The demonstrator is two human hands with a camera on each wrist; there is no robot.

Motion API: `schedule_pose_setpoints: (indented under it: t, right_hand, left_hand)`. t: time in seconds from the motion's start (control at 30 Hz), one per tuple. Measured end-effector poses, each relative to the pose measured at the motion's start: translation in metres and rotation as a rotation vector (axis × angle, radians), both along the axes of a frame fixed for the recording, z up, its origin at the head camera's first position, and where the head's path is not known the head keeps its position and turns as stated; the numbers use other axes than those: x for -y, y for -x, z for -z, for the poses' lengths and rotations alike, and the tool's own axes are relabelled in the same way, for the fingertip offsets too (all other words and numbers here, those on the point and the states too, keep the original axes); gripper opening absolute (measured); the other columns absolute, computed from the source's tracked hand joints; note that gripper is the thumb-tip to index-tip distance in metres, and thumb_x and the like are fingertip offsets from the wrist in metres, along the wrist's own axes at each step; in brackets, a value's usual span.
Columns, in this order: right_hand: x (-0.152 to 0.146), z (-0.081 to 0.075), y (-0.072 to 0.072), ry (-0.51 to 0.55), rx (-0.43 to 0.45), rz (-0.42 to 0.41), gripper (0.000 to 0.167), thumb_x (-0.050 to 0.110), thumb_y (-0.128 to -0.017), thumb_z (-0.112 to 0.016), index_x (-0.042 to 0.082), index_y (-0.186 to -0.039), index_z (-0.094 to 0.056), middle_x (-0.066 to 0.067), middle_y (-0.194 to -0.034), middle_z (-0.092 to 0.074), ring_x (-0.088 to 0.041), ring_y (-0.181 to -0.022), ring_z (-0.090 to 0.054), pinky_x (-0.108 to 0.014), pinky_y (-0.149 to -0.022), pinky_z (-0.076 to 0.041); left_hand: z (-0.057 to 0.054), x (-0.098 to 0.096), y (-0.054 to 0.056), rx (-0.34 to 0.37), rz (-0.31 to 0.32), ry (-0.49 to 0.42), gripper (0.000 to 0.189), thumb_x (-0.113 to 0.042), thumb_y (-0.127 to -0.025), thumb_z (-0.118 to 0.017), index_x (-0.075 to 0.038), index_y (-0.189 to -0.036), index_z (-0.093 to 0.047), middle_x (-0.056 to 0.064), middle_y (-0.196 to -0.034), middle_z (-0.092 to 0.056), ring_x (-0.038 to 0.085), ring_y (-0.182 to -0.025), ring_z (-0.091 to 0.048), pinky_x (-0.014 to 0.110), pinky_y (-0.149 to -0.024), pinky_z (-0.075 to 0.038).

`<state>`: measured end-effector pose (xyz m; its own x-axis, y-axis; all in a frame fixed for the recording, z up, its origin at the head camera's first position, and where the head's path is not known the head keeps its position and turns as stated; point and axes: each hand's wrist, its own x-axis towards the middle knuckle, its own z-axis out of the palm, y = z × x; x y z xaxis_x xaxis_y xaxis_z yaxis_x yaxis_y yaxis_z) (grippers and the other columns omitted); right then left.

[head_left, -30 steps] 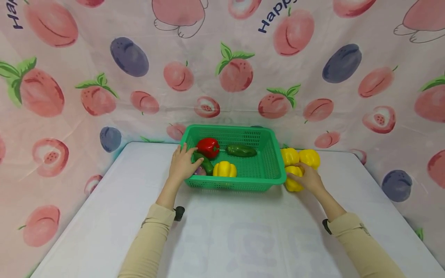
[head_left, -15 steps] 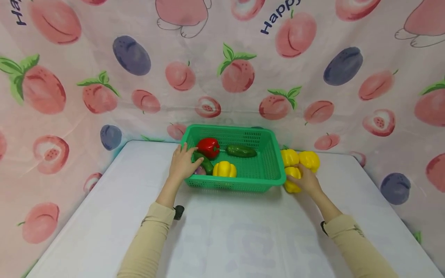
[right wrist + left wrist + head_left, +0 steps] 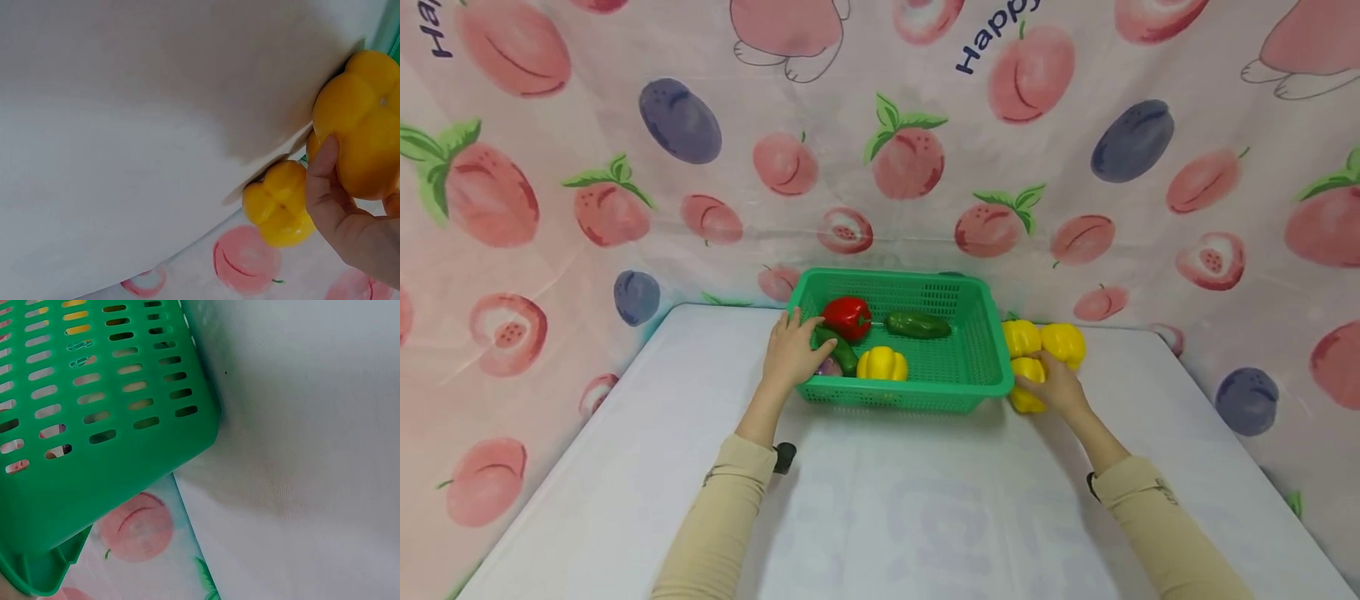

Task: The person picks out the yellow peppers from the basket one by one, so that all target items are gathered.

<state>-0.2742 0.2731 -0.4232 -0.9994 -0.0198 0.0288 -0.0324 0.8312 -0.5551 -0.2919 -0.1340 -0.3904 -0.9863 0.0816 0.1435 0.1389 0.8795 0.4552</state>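
Note:
My left hand (image 3: 792,352) rests on the left rim of a green perforated basket (image 3: 925,388), its fingers spread and its thumb over the inside. Beyond the basket's right end, my right hand (image 3: 1062,387) holds a yellow bell pepper (image 3: 1028,398) between thumb and fingers; the right wrist view also shows this yellow pepper (image 3: 362,125) in the grip. Two more yellow bell peppers, one near the basket (image 3: 1021,338) and one farther right (image 3: 1064,343), lie just behind. In the left wrist view, the basket's wall (image 3: 94,419) fills the upper left, and most of the hand is hidden.
Inside the basket are a red bell pepper (image 3: 847,319), a long dark green vegetable (image 3: 917,325), another green one (image 3: 842,356), a partly hidden purple thing (image 3: 829,367) and a yellow bell pepper (image 3: 882,364). A white table (image 3: 880,492) meets a fruit-print cloth (image 3: 880,125) behind.
My right hand has shifted slightly left with its fingers around the front yellow bell pepper. My left hand and the basket stay in place.

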Motion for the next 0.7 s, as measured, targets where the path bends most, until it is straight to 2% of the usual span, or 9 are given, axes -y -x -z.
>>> schedule_pose_setpoints:
  t: [0.27, 0.4, 0.7]
  right_hand:
    - [0.0033, -0.0025, 0.0007, 0.033, 0.025, -0.031, 0.056, 0.023, -0.092, -0.056, -0.010, -0.132, -0.036, -0.037, -0.132, -0.043, -0.051, -0.117, -0.045, -0.063, -0.097, -0.039]
    - [0.0053, -0.0024, 0.0008, 0.041, 0.010, -0.035, 0.053, 0.020, -0.092, -0.055, -0.012, -0.130, -0.038, -0.038, -0.130, -0.044, -0.051, -0.117, -0.045, -0.063, -0.098, -0.038]
    - [0.0032, -0.0065, 0.0017, 0.061, 0.019, -0.015, 0.060, 0.026, -0.094, -0.054, -0.010, -0.135, -0.032, -0.039, -0.134, -0.039, -0.052, -0.118, -0.043, -0.063, -0.097, -0.039]
  left_hand:
    - [0.0009, 0.0019, 0.0012, 0.009, -0.003, 0.002, 0.056, -0.041, -0.093, -0.051, -0.009, -0.139, -0.046, 0.028, -0.152, -0.020, 0.046, -0.143, -0.011, 0.055, -0.117, -0.012]
    - [0.0000, 0.0019, 0.0001, 0.017, -0.001, 0.011, 0.056, -0.041, -0.094, -0.051, -0.009, -0.140, -0.045, 0.028, -0.153, -0.019, 0.046, -0.143, -0.011, 0.055, -0.117, -0.012]
    - [-0.0003, 0.0004, 0.0016, 0.020, 0.001, 0.006, 0.057, -0.041, -0.094, -0.050, -0.009, -0.140, -0.045, 0.028, -0.153, -0.018, 0.046, -0.143, -0.009, 0.054, -0.118, -0.010]
